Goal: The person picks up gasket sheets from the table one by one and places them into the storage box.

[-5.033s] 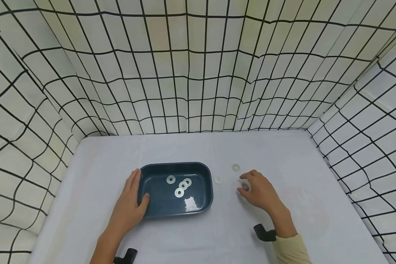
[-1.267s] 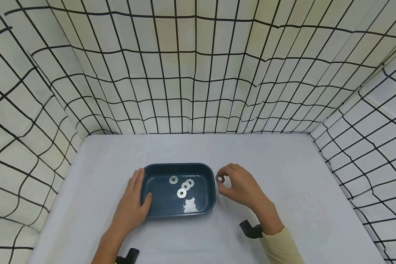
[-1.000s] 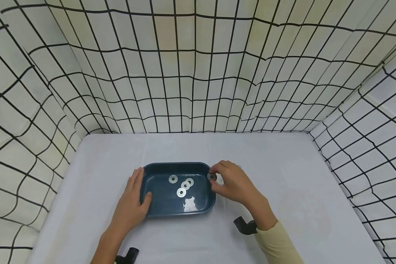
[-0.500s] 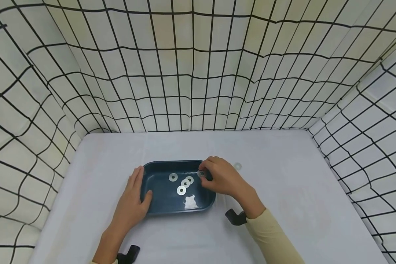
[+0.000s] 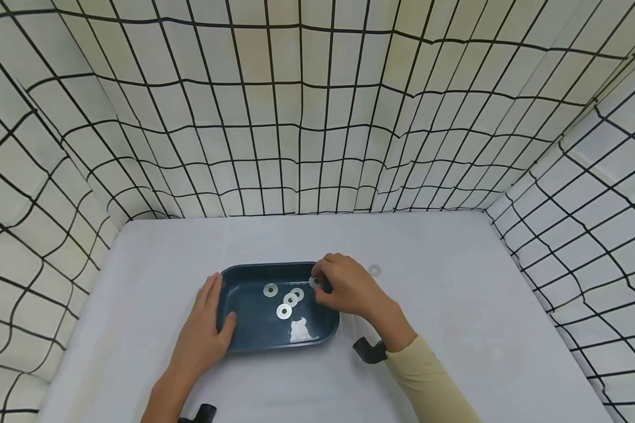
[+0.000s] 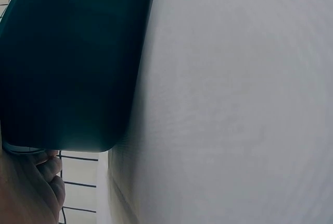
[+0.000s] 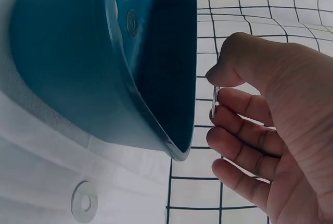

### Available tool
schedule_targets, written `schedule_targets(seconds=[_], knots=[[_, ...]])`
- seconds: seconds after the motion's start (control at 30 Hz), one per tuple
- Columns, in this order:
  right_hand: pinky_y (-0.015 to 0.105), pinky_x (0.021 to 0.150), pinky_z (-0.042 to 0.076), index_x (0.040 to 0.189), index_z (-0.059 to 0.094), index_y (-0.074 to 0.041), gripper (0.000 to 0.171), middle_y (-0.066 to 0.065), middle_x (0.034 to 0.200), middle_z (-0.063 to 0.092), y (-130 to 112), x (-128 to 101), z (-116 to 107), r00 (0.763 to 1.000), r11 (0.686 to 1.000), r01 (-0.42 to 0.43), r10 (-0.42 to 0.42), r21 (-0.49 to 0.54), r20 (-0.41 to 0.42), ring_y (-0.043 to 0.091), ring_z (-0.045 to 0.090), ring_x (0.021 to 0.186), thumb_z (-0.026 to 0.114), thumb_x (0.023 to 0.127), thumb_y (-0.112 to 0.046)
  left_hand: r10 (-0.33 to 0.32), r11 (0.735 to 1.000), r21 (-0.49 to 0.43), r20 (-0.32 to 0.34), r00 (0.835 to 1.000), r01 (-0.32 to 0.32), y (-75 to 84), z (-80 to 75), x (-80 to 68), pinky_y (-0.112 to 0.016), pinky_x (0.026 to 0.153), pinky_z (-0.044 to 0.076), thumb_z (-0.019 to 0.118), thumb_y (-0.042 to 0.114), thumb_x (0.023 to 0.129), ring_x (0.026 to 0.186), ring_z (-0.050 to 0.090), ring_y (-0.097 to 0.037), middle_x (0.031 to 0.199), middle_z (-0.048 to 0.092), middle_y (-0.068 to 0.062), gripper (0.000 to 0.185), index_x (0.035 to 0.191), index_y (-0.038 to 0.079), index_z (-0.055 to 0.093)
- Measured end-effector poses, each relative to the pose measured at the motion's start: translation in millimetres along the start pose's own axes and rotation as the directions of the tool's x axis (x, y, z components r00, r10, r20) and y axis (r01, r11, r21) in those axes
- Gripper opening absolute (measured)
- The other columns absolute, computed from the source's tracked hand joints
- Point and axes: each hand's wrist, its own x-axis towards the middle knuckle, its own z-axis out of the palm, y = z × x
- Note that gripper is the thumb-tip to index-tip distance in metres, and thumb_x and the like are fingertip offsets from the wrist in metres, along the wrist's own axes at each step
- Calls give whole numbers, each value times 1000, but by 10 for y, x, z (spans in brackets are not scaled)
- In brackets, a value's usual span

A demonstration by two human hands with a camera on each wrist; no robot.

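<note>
Washer (image 5: 316, 282) between right thumb (image 7: 232, 60) and fingers (image 7: 244, 103), in their pinch, above the tray (image 5: 251, 324).

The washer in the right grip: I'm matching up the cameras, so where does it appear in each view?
Head: the washer is near the centre line, below mid-height, held in the right grip against the tray's far right part.
Left wrist: not in it.
Right wrist: a thin, edge-on sliver, right of centre at about mid-height.
Shared landmark: the blue tray, visible in all three.
</note>
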Motion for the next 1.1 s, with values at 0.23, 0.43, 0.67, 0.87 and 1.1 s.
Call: schedule_targets(seconds=[0.23, 0.43, 0.67, 0.87, 1.1], knots=[[42, 107, 58, 133, 70, -10, 45, 7, 128, 71, -42, -47, 8, 998, 997, -55, 53, 46, 28, 23, 68, 117, 80, 93, -26, 5, 1000, -14, -7, 1000, -5, 42, -42, -71, -62, 128, 32, 61, 15, 100, 160, 30, -46, 174, 26, -22, 83, 170, 8, 17], [49, 109, 56, 136, 67, -12, 45, 9, 135, 68, 138, -131, -56, 995, 993, -92, 95, 81, -34, 29, 67, 126, 79, 95, -24, 11, 1000, -14, -6, 1000, -11, 68, -9, -30, -62, 127, 32, 62, 14, 100, 160, 29, -45, 174, 25, -21, 83, 170, 9, 17], [51, 110, 55, 134, 68, -8, 39, 12, 136, 67, 479, -283, -49, 973, 968, -216, 224, 127, -57, 32, 64, 129, 76, 97, -19, 4, 1000, -17, -5, 1000, -4, 30, -16, 30, -68, 123, 35, 62, 14, 100, 161, 28, -45, 175, 24, -20, 85, 171, 9, 15], [52, 104, 56, 130, 70, -3, 39, 17, 131, 67, 627, -392, 19, 958, 950, -263, 278, 171, -69, 34, 64, 122, 77, 94, -13, 7, 1000, -16, -5, 1000, -7, 46, -46, 49, -66, 125, 32, 61, 15, 101, 161, 28, -45, 174, 24, -21, 82, 170, 6, 17], [51, 99, 58, 128, 72, -2, 36, 18, 129, 67, 712, -555, 134, 925, 912, -374, 381, 169, -11, 35, 65, 117, 77, 94, -14, -11, 1000, 6, 10, 1000, 11, 33, -34, 11, -67, 124, 34, 61, 16, 101, 160, 29, -45, 174, 25, -22, 83, 170, 5, 17]])
